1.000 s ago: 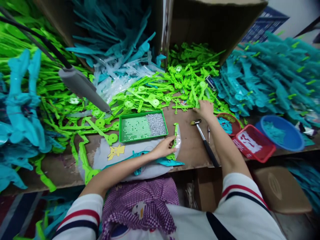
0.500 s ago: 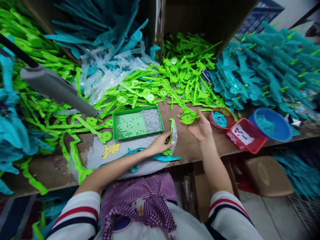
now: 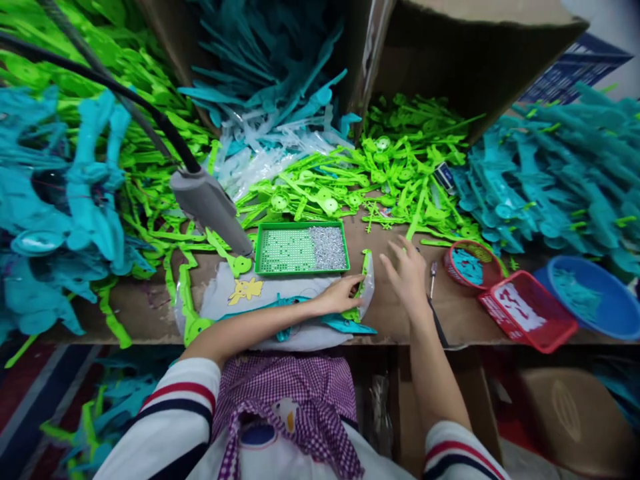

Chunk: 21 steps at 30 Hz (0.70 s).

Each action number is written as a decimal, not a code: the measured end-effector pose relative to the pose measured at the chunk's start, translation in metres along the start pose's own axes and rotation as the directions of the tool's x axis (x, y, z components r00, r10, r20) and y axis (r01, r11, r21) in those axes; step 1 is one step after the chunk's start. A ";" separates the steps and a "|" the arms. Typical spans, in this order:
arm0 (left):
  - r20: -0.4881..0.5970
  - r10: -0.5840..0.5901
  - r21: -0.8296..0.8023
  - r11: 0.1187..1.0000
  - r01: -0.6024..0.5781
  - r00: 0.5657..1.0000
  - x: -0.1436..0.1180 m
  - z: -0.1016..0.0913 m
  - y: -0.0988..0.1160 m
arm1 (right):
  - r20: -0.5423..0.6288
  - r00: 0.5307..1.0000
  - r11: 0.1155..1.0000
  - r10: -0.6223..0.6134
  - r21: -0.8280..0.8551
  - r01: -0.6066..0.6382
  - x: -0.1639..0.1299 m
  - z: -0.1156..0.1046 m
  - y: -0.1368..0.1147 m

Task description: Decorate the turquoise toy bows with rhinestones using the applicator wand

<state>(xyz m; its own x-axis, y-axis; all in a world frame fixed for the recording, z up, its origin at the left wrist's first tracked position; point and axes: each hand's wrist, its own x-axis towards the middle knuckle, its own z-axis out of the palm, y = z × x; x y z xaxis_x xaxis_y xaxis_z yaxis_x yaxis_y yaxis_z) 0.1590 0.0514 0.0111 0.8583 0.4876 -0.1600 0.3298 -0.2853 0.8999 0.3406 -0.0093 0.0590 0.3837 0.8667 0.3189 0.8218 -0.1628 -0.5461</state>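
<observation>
My left hand (image 3: pixel 343 294) is closed around the lower part of a bright green plastic piece (image 3: pixel 366 267), which has a clear plastic sleeve on its right side. Under that wrist lies a long turquoise plastic piece (image 3: pixel 345 324) on a grey cloth (image 3: pixel 215 293) with a yellow cartoon print. My right hand (image 3: pixel 407 272) hovers over the brown tabletop with its fingers spread and nothing visible in them. Just beyond its fingertips, a green strip (image 3: pixel 418 212) reaches out of the pile of green plastic pieces (image 3: pixel 400 177). A small screwdriver (image 3: pixel 433 277) lies right of this hand.
A green tray (image 3: pixel 257 250) of small metal parts stands behind my left hand. A grey power screwdriver (image 3: pixel 207 203) slants down beside it. At right are a round red basket (image 3: pixel 495 277), a red rectangular basket (image 3: pixel 555 337) and a blue basin (image 3: pixel 623 327). Turquoise pieces (image 3: pixel 545 180) are heaped behind.
The round-ended green piece has left my right hand, whose fingers are now spread. The small screwdriver has come into sight. My left hand keeps its hold; the view has shifted.
</observation>
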 end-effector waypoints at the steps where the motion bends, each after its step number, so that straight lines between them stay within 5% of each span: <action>1: 0.004 0.000 0.001 1.000 0.000 1.000 0.000 0.000 0.000 | 0.060 0.993 0.993 -0.099 0.066 0.095 0.015 0.006 -0.014; 4: 0.007 -0.009 -0.002 1.000 0.009 1.000 0.000 0.000 0.002 | 0.258 0.924 0.949 -0.282 0.217 0.229 0.076 0.044 -0.055; 8: -0.001 -0.031 -0.003 1.000 0.031 1.000 -0.003 -0.002 0.008 | 0.336 0.934 0.974 -0.119 0.222 0.044 0.156 0.108 -0.075; 10: 0.000 -0.029 -0.002 1.000 0.029 1.000 -0.003 -0.003 0.009 | 0.365 0.928 0.964 -0.076 0.265 -0.026 0.180 0.123 -0.070; 15: 0.002 -0.021 -0.028 0.999 0.021 1.000 -0.003 -0.003 0.007 | 0.445 0.893 0.862 -0.063 0.476 -0.176 0.191 0.096 -0.039; 19: 0.003 -0.003 -0.043 0.999 0.003 1.000 -0.002 -0.001 0.003 | 0.521 0.843 0.429 -0.137 0.798 -0.424 0.169 0.066 -0.027; 21: 0.011 -0.006 -0.028 1.000 0.006 1.000 -0.001 -0.001 0.002 | 0.537 0.828 0.322 -0.161 0.822 -0.470 0.159 0.062 -0.029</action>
<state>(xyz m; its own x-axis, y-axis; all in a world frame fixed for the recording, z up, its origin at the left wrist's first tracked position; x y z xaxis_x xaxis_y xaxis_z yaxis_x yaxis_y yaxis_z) 0.1586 0.0510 0.0138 0.8607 0.4799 -0.1698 0.3239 -0.2590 0.9100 0.3519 0.1625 0.0776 -0.0404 0.9971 -0.0638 -0.2620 -0.0721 -0.9624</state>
